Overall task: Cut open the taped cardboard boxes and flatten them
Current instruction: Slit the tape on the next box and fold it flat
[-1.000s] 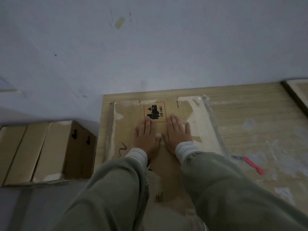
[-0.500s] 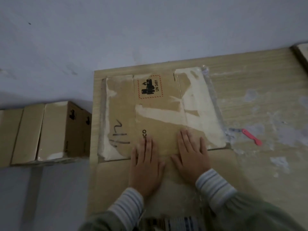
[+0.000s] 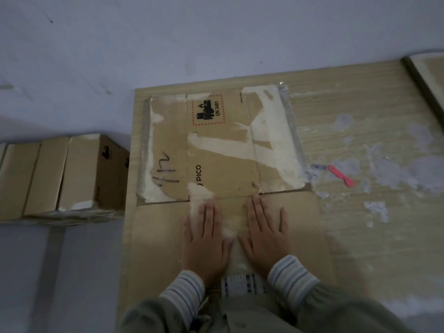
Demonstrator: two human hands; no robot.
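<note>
Now your left hand (image 3: 207, 239) and right hand (image 3: 265, 236) press flat, fingers straight, gripping nothing, on the brown flattened cardboard box (image 3: 216, 150) lying beneath and beyond your palms. Uneven pressure could let its taped flaps spring up.

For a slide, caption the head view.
Both hands, left hand and right hand, press a flattened cardboard box on the wooden board.

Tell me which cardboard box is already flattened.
The box under both hands, bearing the UN 3481 label, lies flat on the table; the boxes at left keep their shape.
</note>
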